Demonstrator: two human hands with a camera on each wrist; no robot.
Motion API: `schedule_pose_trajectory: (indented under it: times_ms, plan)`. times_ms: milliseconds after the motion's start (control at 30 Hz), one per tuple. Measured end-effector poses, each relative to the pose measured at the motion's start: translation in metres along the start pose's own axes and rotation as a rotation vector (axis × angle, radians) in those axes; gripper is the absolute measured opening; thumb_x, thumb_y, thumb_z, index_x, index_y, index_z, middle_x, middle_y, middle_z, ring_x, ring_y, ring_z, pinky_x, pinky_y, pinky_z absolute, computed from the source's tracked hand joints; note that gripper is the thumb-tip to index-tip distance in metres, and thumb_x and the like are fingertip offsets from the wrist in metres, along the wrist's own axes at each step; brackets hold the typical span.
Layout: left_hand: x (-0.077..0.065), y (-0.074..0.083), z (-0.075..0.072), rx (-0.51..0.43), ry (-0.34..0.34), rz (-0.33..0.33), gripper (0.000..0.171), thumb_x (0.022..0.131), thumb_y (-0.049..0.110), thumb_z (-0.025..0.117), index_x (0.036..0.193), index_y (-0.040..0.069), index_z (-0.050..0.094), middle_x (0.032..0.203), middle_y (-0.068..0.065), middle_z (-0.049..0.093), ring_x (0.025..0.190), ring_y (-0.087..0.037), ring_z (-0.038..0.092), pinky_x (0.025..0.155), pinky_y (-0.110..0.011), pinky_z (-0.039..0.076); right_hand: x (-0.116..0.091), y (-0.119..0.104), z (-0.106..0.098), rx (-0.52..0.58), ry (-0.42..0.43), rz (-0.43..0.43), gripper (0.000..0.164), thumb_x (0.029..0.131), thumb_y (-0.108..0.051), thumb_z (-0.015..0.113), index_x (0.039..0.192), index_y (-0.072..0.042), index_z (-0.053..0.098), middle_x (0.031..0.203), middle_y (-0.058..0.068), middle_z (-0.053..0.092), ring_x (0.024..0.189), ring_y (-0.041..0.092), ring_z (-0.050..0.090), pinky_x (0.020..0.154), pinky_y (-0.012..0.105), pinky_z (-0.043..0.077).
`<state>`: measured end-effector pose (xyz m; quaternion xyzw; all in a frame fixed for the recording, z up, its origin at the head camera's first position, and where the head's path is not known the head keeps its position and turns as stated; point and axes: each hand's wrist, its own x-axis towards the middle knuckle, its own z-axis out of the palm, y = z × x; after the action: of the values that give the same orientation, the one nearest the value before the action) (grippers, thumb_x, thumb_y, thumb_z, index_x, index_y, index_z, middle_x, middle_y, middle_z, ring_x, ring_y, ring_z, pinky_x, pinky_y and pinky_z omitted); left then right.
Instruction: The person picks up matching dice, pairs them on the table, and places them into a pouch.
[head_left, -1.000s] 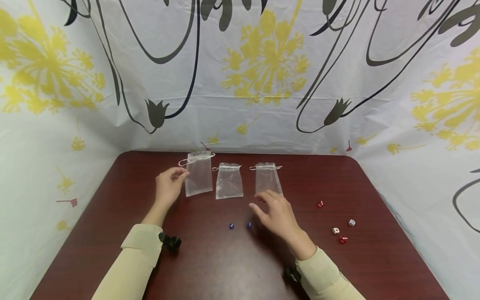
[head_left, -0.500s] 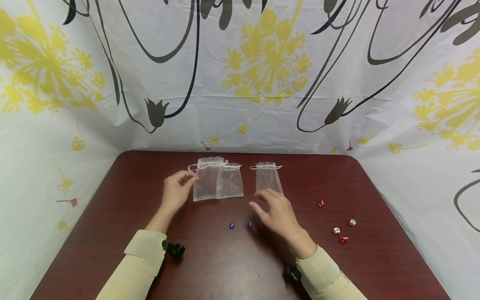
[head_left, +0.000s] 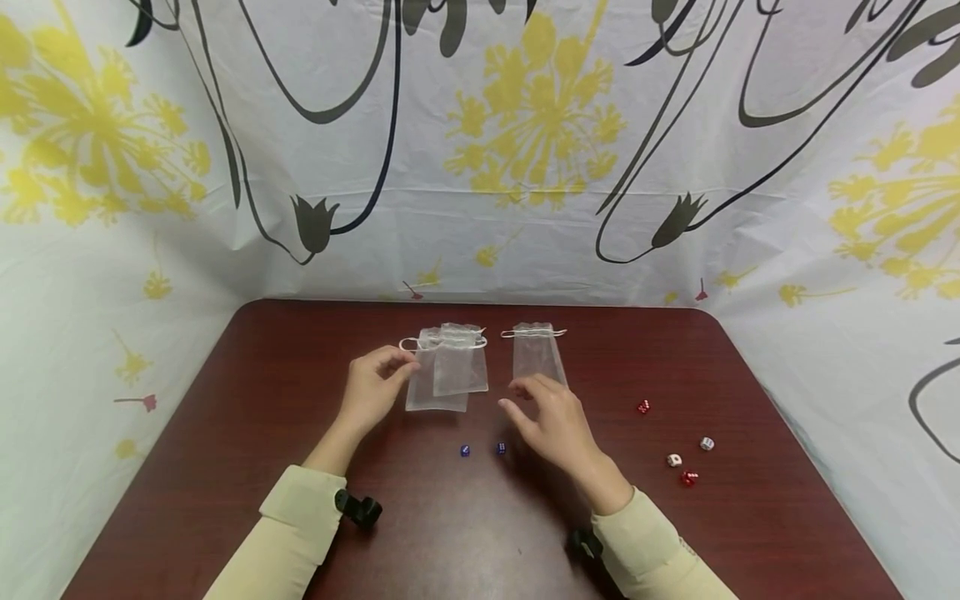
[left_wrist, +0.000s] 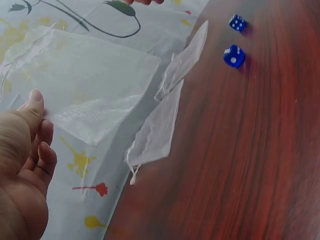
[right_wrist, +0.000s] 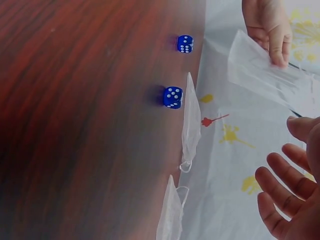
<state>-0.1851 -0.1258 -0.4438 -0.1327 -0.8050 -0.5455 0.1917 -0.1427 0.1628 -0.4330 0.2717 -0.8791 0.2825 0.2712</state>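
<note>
My left hand (head_left: 375, 388) pinches the left side of a sheer white drawstring bag (left_wrist: 100, 75) between thumb and fingers. In the head view that pouch overlaps a second sheer drawstring bag (head_left: 474, 379) lying on the table; in the left wrist view it appears raised above the tabletop. A third drawstring bag (head_left: 536, 354) lies to the right, its lower end partly behind my right hand (head_left: 555, 423). That hand hovers with spread, relaxed fingers (right_wrist: 282, 172) and holds nothing. Two blue dice, one (head_left: 465, 451) left of the other (head_left: 501, 448), sit in front of the bags.
On the right half of the dark red-brown table (head_left: 420, 533) lie a red die (head_left: 643, 407), a white die (head_left: 707, 444), another white die (head_left: 674, 460) and another red die (head_left: 689, 478). A patterned cloth (head_left: 420, 167) hangs behind the table's far edge.
My left hand has carried its drawstring bag rightward and a little nearer, from beside the middle bag to overlapping it. The right hand and the dice stay in place.
</note>
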Motion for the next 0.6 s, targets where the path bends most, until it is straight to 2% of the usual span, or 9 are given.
schedule_pose_trajectory:
  times_ms: [200,333,500,600]
  plan:
    - [-0.003,0.007,0.005,-0.015,-0.032,0.022,0.005,0.088,0.006,0.079,0.089,0.002,0.075,0.082,-0.002,0.073,0.069,-0.011,0.063,0.062,-0.020,0.053,0.004,-0.001,0.000,0.020,0.041,-0.041,0.022,0.084,-0.018,0.083,0.097,-0.004,0.071,0.087,0.007,0.071,0.079,0.022,0.067,0.066,0.039,0.056]
    - [-0.005,0.009,0.007,-0.010,-0.053,0.048,0.004,0.087,0.005,0.079,0.089,0.003,0.076,0.085,-0.002,0.073,0.070,-0.012,0.063,0.063,-0.024,0.055,0.009,-0.002,0.000,0.032,0.063,-0.058,0.022,0.084,-0.018,0.083,0.096,-0.003,0.071,0.084,0.005,0.069,0.077,0.020,0.067,0.065,0.037,0.056]
    - [-0.007,0.009,0.011,-0.005,-0.072,0.100,0.004,0.086,0.002,0.080,0.088,0.004,0.078,0.085,-0.001,0.073,0.069,-0.011,0.064,0.062,-0.033,0.057,0.014,-0.005,-0.001,0.052,0.069,-0.047,0.025,0.085,-0.018,0.083,0.101,-0.004,0.071,0.084,0.004,0.068,0.077,0.018,0.067,0.066,0.035,0.058]
    - [-0.008,0.010,0.013,-0.007,-0.081,0.124,0.006,0.084,0.000,0.081,0.088,0.004,0.079,0.084,0.000,0.073,0.069,-0.010,0.064,0.062,-0.032,0.058,0.019,-0.008,-0.002,0.092,0.082,-0.045,0.028,0.084,-0.017,0.084,0.105,-0.004,0.070,0.085,0.004,0.069,0.077,0.017,0.068,0.067,0.034,0.060]
